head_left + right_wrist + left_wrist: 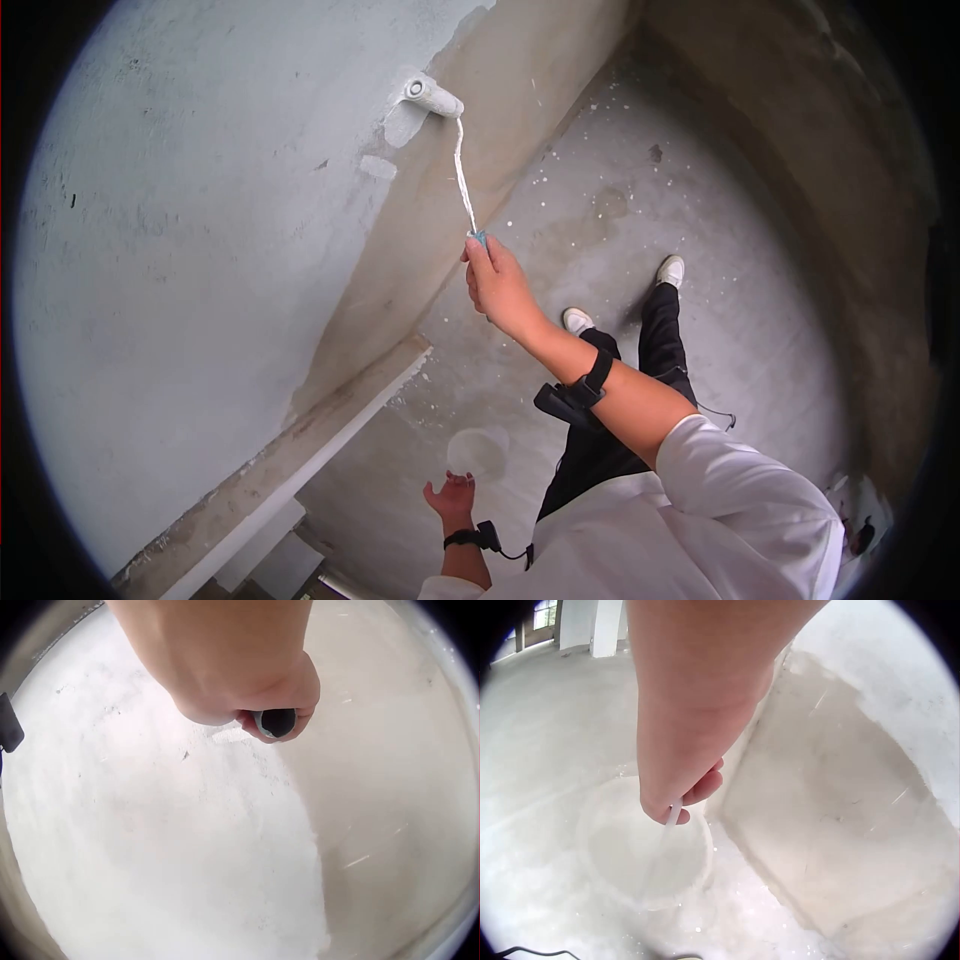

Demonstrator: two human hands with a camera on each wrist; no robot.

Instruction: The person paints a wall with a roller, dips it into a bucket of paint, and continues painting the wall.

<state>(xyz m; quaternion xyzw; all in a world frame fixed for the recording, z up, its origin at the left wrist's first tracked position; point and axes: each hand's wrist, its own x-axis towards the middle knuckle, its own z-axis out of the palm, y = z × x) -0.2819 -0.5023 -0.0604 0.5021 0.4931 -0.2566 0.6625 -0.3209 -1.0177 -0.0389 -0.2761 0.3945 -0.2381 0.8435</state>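
My right hand (500,287) grips the handle of a paint roller (435,97). Its white-coated roller sleeve lies against the wall (200,230), over the border between white paint and bare brown-grey surface, with a wet white patch beside it. In the right wrist view the dark hollow end of the roller handle (277,722) shows below my curled fingers. Lower down, my left hand (455,497) has its fingers hooked round the pale handle (675,812) of a whitish bucket (478,453). The bucket hangs below that hand in the left wrist view.
A ledge (300,445) runs along the foot of the wall at lower left. White paint spots dot the concrete floor (590,215). My shoes (671,270) stand on it, to the right of the wall. Another bare wall (800,110) rises at the far right.
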